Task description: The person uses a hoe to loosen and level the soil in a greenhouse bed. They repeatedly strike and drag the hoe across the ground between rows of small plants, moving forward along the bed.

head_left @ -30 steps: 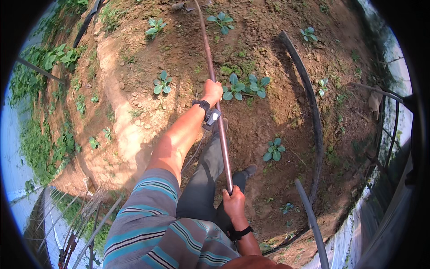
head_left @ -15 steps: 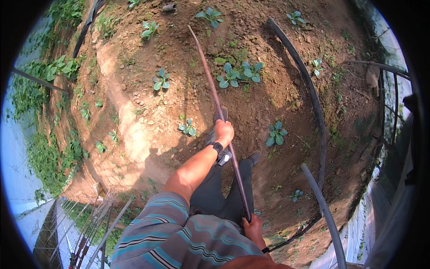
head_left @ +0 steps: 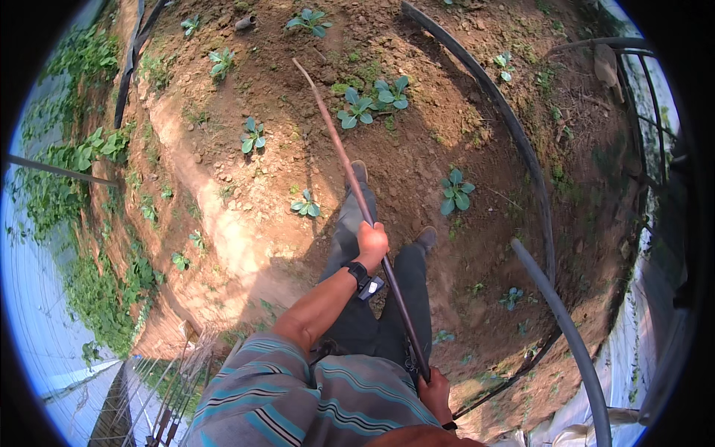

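Note:
A long brown wooden pole (head_left: pixel 337 141) slants from my waist to the far soil, its thin pale tip lying over the ground. My left hand (head_left: pixel 372 244), with a black watch at the wrist, is closed round its middle. Lower down, my right hand (head_left: pixel 434 391) wraps the near end beside my hip. Just left of the pole's far half is a leafy seedling (head_left: pixel 253 136); to its right stand two seedlings (head_left: pixel 356 109) close together. Another small seedling (head_left: pixel 305 203) grows left of my left shoe (head_left: pixel 359 171).
A dark curved pipe (head_left: pixel 514 127) arcs over the soil on the right, and a grey pipe (head_left: pixel 566 328) rises nearer me. Green vines (head_left: pixel 104 287) line the left side by pale sheeting. Thin metal rods (head_left: pixel 167 380) lean at lower left. A short tube (head_left: pixel 245 24) lies far off.
The view has shifted, so the seedlings and pole tip sit farther left. My left hand appears lower in the picture, my shoes slightly higher. Both hands keep their hold on the pole.

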Available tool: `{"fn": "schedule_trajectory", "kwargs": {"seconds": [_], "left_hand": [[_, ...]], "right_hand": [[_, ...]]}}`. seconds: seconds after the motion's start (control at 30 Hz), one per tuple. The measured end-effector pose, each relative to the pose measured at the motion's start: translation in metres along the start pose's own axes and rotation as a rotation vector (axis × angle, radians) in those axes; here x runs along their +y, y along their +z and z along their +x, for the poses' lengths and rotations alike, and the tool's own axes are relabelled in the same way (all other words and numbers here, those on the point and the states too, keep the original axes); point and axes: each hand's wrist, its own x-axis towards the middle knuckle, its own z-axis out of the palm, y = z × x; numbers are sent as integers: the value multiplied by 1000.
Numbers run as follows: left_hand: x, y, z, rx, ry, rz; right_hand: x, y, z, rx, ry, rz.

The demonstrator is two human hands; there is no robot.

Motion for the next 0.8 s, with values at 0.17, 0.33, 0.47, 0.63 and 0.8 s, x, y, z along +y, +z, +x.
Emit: {"fn": "schedule_trajectory", "kwargs": {"seconds": [0.17, 0.33, 0.47, 0.63, 0.8], "left_hand": [[3, 31, 1, 25, 189, 38], [-100, 70, -121, -172, -90, 281], [-127, 73, -142, -218, 9, 149], [-66, 53, -61, -157, 25, 160], [11, 44, 39, -128, 176, 190]], "right_hand": [[36, -4, 16, -37, 66, 39], [96, -22, -119, -156, 376, 18], [111, -23, -149, -144, 327, -51], [61, 2, -71, -56, 218, 54], [19, 34, 31, 19, 120, 87]]}}
